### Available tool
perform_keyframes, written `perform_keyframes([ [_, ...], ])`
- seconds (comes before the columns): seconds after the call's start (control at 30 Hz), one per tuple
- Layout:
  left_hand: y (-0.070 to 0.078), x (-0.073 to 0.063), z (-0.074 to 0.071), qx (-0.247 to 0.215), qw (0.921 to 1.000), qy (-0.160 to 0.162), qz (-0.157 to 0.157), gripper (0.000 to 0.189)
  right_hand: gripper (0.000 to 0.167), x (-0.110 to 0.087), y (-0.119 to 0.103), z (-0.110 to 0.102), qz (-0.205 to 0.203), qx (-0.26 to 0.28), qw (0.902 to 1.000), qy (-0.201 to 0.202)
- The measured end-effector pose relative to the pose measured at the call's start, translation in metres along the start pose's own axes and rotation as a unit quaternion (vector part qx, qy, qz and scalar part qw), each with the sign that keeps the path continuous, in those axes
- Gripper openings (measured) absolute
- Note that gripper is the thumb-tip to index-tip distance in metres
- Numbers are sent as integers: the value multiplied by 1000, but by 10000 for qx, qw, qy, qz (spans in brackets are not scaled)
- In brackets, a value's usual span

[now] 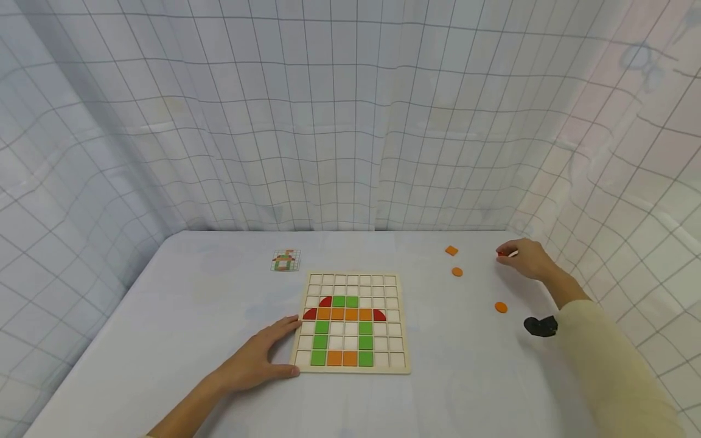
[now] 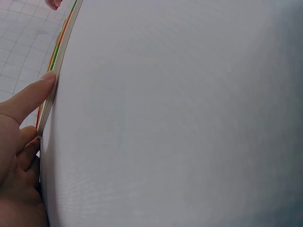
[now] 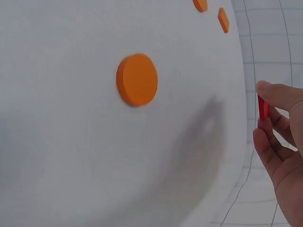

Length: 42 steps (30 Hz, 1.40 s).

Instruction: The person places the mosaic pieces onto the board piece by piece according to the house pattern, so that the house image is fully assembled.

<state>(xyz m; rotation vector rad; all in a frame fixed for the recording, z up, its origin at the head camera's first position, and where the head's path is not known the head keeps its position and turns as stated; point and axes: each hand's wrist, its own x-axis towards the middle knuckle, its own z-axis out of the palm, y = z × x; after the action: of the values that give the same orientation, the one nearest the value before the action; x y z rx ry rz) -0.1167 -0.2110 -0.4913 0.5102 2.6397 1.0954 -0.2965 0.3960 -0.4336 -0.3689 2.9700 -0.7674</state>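
A wooden grid board (image 1: 397, 340) holds green squares (image 1: 320, 342), orange squares (image 1: 334, 358) and red quarter-round pieces (image 1: 380, 315). At its left side, my left hand (image 1: 254, 359) rests with thumb and fingertips against the edge. The left wrist view shows the thumb (image 2: 35, 97) along the board's side (image 2: 60, 56). Out at the far right, my right hand (image 1: 528, 260) pinches a small red piece (image 3: 263, 108) between thumb and fingers, above the table. The red piece's full outline is hidden by the fingers.
A small pattern card (image 1: 285, 260) lies behind the board. To the right lie an orange square (image 1: 451, 250) and two orange discs, one nearer the back (image 1: 457, 272) and one nearer the front (image 1: 501, 307). A black object (image 1: 541, 326) juts from the right sleeve. Grid-patterned curtains (image 1: 350, 152) surround the table.
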Motion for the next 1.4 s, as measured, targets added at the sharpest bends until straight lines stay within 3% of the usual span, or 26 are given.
perform_keyframes([
  [0.27, 0, 0, 0, 19, 10000, 10, 49, 92, 34, 18, -46, 9, -347, 249, 9990, -106],
  [0.53, -3, 0, 1, 120, 9998, 55, 116, 93, 29, 32, -86, 17, -1005, 368, 9939, -276],
  [1.13, -2, 0, 0, 75, 10000, 33, 25, 93, 21, 40, -166, 48, -1987, 543, 9751, -824],
  [1.4, -2, 0, -1, 117, 9999, 61, 44, 93, 23, 42, -186, 68, -2180, 538, 9694, -991],
])
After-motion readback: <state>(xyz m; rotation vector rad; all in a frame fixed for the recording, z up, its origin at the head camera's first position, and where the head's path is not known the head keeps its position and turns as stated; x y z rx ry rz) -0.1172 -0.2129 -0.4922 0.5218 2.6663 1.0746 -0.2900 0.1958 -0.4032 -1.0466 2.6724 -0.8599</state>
